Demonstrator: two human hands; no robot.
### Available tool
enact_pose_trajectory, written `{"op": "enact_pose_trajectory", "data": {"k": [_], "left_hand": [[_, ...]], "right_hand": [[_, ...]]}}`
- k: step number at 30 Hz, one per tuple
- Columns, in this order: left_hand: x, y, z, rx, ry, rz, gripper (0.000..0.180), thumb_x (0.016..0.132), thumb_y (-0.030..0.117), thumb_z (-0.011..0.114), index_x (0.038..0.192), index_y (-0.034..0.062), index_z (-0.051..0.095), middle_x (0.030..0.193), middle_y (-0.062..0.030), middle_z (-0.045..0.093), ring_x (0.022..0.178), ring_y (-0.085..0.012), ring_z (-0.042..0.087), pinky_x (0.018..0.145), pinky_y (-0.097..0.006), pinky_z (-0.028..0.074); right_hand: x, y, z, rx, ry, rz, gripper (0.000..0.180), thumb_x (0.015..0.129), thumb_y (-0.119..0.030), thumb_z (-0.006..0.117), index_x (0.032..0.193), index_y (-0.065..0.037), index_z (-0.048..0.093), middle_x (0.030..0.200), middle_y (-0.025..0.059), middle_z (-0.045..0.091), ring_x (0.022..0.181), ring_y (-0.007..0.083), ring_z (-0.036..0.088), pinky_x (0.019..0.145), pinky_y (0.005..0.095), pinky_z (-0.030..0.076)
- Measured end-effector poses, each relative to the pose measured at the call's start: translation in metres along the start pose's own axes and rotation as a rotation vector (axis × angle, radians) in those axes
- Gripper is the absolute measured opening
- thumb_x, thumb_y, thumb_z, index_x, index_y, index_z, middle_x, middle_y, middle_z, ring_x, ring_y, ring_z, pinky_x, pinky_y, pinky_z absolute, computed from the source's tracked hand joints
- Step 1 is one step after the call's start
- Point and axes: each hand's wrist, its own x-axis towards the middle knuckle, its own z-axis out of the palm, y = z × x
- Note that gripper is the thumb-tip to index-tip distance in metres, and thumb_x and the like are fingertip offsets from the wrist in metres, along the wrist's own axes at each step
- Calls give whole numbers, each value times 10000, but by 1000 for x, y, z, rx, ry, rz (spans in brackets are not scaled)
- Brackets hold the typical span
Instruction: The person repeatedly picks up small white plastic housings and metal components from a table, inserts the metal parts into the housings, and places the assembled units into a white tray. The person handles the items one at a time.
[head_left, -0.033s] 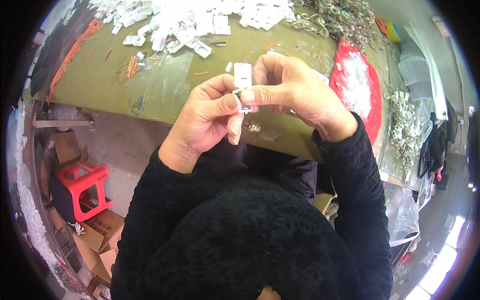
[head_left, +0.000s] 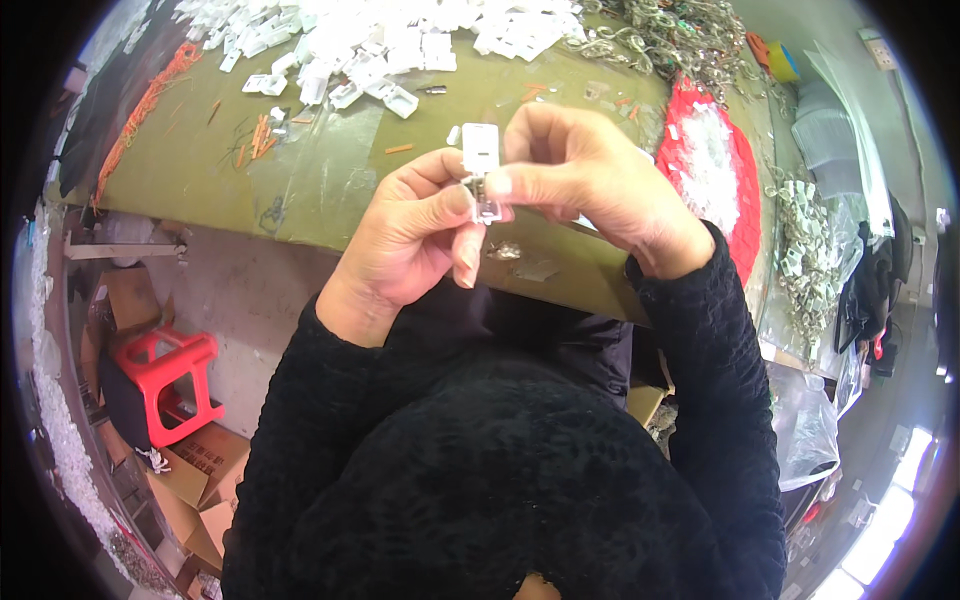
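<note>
Over the near edge of the table, my left hand [head_left: 412, 228] pinches a small white plastic case [head_left: 481, 147] between thumb and fingers. Its flat, slotted lid stands up, away from me; the lower half is clear and has something small and metallic in it. My right hand [head_left: 592, 172] is closed at the case's right side, its thumb pressed against the lower half. Its fingers are partly hidden behind the thumb. A small shiny metal piece [head_left: 504, 251] lies on the table just below the hands.
Many white plastic cases [head_left: 400, 55] are heaped at the back of the green table [head_left: 330, 190]. Tangled metal chains or clips [head_left: 690, 35] lie back right, beside a red bag [head_left: 745, 190] of small clear pieces. Orange strings [head_left: 140, 125] lie at left. A red stool [head_left: 170, 380] stands lower left.
My right thumb has shifted slightly at the case, and more of the metallic part inside the lower half shows. My left hand keeps its pinch.
</note>
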Motion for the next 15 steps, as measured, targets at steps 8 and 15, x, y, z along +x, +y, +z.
{"op": "enact_pose_trajectory", "data": {"k": [8, 15], "left_hand": [[5, 2, -2, -151, 42, -13, 231, 944, 104, 633, 1136, -14, 581, 944, -161, 682, 602, -158, 655, 489, -322, 586], [3, -1, -1, -29, 89, 1, 384, 893, 147, 705, 1175, -58, 544, 1004, -180, 611, 636, -128, 628, 453, -266, 561]], "right_hand": [[0, 36, -2, -827, 385, -449, 155, 833, -71, 699, 986, -55, 679, 885, 110, 625, 790, 297, 639, 721, 352, 512], [-9, 50, 5, -982, 409, -522, 85, 832, -79, 686, 885, -40, 632, 846, 132, 603, 816, 347, 621, 727, 405, 503]]}}
